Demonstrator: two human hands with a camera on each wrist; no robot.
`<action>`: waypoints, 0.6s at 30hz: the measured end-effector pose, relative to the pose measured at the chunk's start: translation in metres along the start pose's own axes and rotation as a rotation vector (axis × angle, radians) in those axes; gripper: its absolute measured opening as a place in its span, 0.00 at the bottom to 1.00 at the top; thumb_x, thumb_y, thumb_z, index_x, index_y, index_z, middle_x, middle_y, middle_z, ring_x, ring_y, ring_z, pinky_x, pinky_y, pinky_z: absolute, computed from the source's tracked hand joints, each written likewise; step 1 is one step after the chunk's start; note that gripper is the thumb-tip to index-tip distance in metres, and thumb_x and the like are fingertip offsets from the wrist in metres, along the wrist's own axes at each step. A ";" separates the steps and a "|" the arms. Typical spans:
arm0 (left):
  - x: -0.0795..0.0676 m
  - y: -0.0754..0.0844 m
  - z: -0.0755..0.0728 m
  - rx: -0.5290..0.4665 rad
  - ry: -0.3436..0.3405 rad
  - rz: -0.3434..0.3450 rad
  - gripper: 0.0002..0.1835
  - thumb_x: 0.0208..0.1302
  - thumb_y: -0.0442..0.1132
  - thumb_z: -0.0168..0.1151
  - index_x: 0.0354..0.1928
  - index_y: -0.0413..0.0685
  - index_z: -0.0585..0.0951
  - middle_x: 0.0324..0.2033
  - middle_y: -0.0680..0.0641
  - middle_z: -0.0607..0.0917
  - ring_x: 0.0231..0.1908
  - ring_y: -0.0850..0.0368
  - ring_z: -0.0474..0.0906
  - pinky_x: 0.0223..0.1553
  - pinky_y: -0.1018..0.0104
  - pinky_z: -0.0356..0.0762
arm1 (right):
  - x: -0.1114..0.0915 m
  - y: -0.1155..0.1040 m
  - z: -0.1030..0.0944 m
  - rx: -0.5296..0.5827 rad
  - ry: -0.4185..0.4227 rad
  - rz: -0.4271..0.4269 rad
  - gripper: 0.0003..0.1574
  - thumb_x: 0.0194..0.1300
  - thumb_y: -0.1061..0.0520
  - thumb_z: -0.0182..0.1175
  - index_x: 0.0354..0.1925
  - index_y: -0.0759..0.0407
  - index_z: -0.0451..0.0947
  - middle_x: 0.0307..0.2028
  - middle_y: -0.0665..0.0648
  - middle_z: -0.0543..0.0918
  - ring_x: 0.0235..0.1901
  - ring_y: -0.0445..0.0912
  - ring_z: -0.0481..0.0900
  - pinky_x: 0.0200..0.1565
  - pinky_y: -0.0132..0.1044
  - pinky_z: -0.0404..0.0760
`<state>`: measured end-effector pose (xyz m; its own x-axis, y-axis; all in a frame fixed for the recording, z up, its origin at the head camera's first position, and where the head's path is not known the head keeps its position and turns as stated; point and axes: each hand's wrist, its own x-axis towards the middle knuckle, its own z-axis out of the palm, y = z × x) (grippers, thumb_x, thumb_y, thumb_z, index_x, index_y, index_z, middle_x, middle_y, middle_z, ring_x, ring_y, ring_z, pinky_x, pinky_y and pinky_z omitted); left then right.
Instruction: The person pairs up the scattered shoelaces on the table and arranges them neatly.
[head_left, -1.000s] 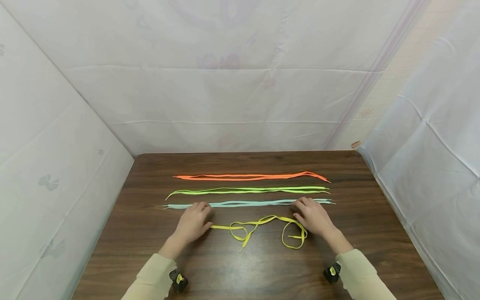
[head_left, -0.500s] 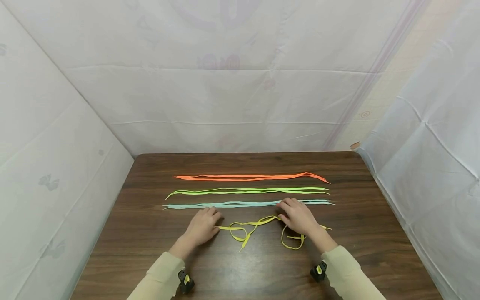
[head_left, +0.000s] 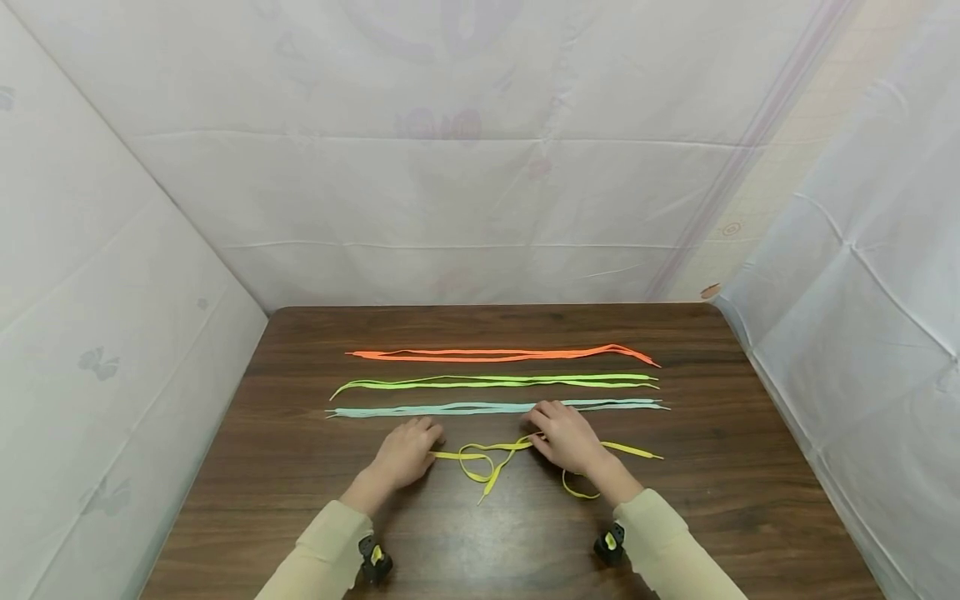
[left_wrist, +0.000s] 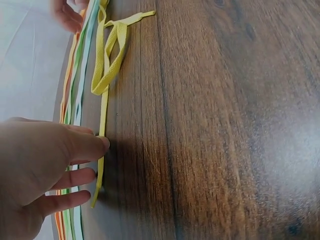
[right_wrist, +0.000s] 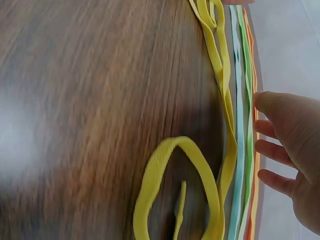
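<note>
A yellow shoelace lies in loose loops nearest the person, crossing itself between the hands. Near one of its ends, my left hand pinches it with thumb and forefinger, the other fingers spread, as the left wrist view shows. My right hand is over the lace's right part, hiding some of it; in the right wrist view its fingers are parted and hold nothing. Just beyond both hands runs a folded light-blue shoelace. Farther back lie a green shoelace and an orange shoelace, roughly parallel.
All the laces rest on a dark wood-grain table. White sheeting rises behind the table's back edge and along both sides. A small black device with a yellow mark sits at each wrist.
My right hand has moved left above the yellow shoelace, and a straight end of that lace now shows to its right. The left hand has shifted slightly right.
</note>
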<state>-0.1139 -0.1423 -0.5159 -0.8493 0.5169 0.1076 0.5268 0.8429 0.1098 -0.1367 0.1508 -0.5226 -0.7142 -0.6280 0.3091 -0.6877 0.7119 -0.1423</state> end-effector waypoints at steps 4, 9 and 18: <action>0.000 0.001 -0.002 -0.005 0.018 0.026 0.10 0.43 0.34 0.66 0.22 0.50 0.72 0.20 0.55 0.69 0.21 0.61 0.65 0.21 0.67 0.64 | 0.003 -0.007 0.002 0.012 -0.022 0.002 0.16 0.54 0.51 0.59 0.43 0.51 0.75 0.38 0.50 0.74 0.37 0.45 0.73 0.36 0.41 0.73; 0.001 0.002 -0.002 -0.006 -0.035 -0.002 0.11 0.46 0.33 0.64 0.19 0.52 0.70 0.18 0.57 0.66 0.19 0.62 0.60 0.21 0.69 0.61 | 0.006 -0.015 0.005 0.032 -0.054 0.017 0.15 0.55 0.51 0.58 0.43 0.51 0.75 0.39 0.49 0.75 0.38 0.45 0.73 0.38 0.41 0.73; 0.000 0.003 -0.001 0.026 -0.058 -0.009 0.11 0.49 0.34 0.62 0.20 0.52 0.69 0.17 0.57 0.65 0.20 0.62 0.60 0.22 0.70 0.60 | 0.012 -0.023 0.013 0.024 -0.046 0.014 0.16 0.54 0.51 0.59 0.43 0.50 0.75 0.40 0.49 0.75 0.40 0.45 0.73 0.39 0.41 0.73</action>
<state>-0.1121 -0.1402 -0.5149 -0.8548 0.5165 0.0494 0.5189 0.8506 0.0849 -0.1310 0.1229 -0.5282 -0.7287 -0.6323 0.2631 -0.6801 0.7134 -0.1689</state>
